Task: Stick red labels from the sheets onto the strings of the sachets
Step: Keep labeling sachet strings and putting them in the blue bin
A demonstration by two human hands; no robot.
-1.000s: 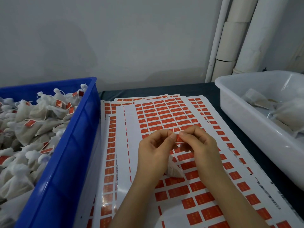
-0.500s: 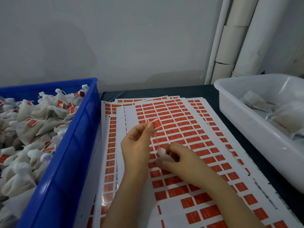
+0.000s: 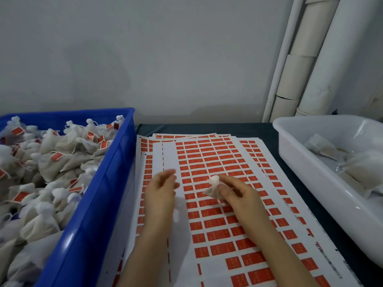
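Sheets of red labels (image 3: 207, 154) lie stacked on the dark table between two bins. Just above them, my right hand (image 3: 240, 193) pinches a small white sachet (image 3: 212, 188) by its tied neck. Neither its string nor its label shows. My left hand (image 3: 161, 189) hovers over the white left margin of the top sheet. It is motion-blurred, its fingers loosely curled, and I see nothing in them. The two hands are apart.
A blue crate (image 3: 107, 183) on the left is heaped with labelled sachets (image 3: 51, 162). A white tub (image 3: 300, 162) on the right holds a few sachets (image 3: 360, 164). White pipes (image 3: 310, 59) run up the wall at the back right.
My left hand has dropped from pinching the red label on the string and drawn left, with no label visible in it. My right hand has lifted the sachet slightly to the right.
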